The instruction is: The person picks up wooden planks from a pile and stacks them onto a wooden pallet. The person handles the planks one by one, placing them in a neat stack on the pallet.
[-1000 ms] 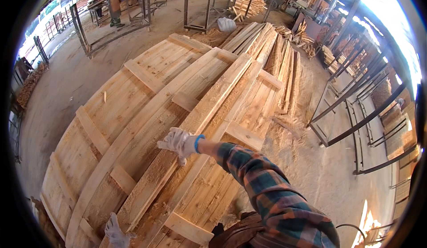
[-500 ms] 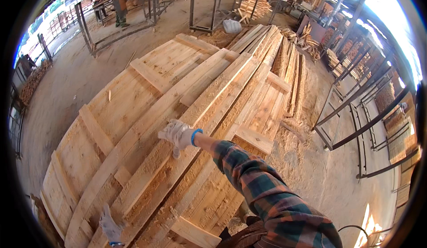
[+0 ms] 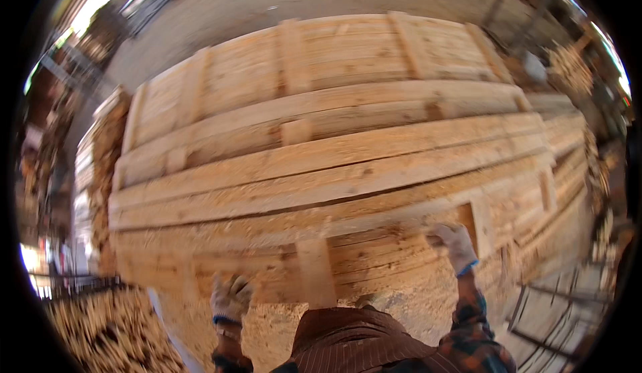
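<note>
A long stack of pale sawn planks lies across the view, with two long planks [image 3: 321, 180] running side by side along its middle. My left hand [image 3: 231, 298], in a white work glove with a blue cuff, hovers near the front edge of the near panel [image 3: 247, 262], fingers loosely apart and empty. Over the same panel's right part is my gloved right hand [image 3: 456, 244], its fingers a little bent beside a short cross batten [image 3: 481, 227]; nothing shows in it. Motion blurs both hands. Another batten [image 3: 315, 272] crosses the panel between them.
The far panel [image 3: 348, 48] carries several cross battens. A plank pile [image 3: 107, 179] stands at the left, and a heap of wood offcuts [image 3: 114, 336] lies at lower left. Metal frames [image 3: 555, 316] stand at lower right. Sawdust covers the ground in front.
My view has swung, so the stack now runs left to right. My right hand has left the middle planks for the near panel; my left hand is now over that panel's front edge.
</note>
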`<state>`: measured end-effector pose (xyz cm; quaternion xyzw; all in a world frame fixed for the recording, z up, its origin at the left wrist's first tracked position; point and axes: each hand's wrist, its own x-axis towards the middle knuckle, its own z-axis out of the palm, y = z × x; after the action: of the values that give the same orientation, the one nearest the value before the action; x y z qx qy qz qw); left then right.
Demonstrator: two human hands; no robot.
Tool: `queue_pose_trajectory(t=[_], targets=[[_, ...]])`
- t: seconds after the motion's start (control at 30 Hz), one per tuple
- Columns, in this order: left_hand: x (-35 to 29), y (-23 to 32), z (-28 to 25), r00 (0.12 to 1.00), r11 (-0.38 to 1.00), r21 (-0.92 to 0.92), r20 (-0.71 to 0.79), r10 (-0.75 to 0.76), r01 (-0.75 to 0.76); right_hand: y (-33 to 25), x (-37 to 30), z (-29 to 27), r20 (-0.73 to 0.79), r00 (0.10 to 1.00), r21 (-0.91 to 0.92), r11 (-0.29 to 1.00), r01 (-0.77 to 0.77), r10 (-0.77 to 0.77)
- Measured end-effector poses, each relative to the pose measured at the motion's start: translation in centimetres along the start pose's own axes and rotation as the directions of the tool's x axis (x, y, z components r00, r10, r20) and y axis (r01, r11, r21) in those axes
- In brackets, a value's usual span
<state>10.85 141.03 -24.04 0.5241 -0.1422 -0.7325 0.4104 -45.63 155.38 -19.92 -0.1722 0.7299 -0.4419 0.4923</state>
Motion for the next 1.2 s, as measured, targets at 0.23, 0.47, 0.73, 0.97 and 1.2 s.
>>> queue_pose_trajectory(t=[0.23,0.47,0.73,0.97,1.2], targets=[[5.1,2.7,5.6,0.986,0.980,-0.200,0.160,0.044,-0.012,0.6,7.1,-1.9,-0.226,0.952,0.503,0.862,-0.068,0.207],[6.6,1.5,7.9,0.953,0.947,0.321,-0.277,0.122,-0.028,5.9,9.7,-7.9,-0.177,0.962,-0.391,0.912,0.126,-0.209],[6.5,0.6,9.1,0.956,0.982,-0.171,-0.294,0.025,-0.078,4.8,9.7,-7.5,-0.192,0.979,-0.103,0.994,0.045,-0.064],[9.2,-0.2,7.7,0.975,0.980,-0.160,-0.208,0.083,-0.118,1.8,10.7,-5.2,-0.222,0.975,0.125,0.992,-0.001,0.029],[10.8,1.6,10.5,0.960,0.990,-0.091,-0.267,0.079,-0.107,-1.3,12.0,-3.5,-0.242,0.968,0.213,0.977,-0.017,0.070]])
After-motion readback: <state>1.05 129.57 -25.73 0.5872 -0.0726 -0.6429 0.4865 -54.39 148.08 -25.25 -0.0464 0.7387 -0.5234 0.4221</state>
